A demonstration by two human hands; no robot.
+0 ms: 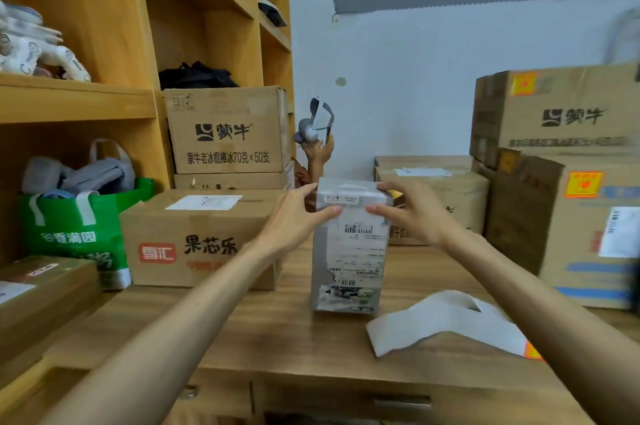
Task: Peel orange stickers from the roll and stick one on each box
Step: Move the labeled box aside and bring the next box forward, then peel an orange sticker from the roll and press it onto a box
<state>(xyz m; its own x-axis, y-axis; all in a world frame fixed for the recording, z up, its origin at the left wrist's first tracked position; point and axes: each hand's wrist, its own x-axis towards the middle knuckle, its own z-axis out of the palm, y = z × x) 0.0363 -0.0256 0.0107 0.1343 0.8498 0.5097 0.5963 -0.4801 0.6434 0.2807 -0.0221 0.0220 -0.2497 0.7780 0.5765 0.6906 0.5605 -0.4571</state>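
Upright grey box [349,251] on desk [277,331], top gripped by left hand [298,213] and right hand [412,213], fingers curled round it. Left of box, green bag [69,237] holding grey cloth [97,175].

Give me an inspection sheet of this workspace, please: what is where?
Surface: wooden table, drawers under the front edge.
Job's things: grey parcel upright mid-table; white sticker strip lying to its right, an orange sticker at its end; upper right carton and lower right carton each carry an orange sticker.
Clutter: green bag, brown carton at left.
Grips: left hand and right hand hold the parcel's top.
Cables: nothing seen.
Surroundings: wooden shelving left, pale wall behind.
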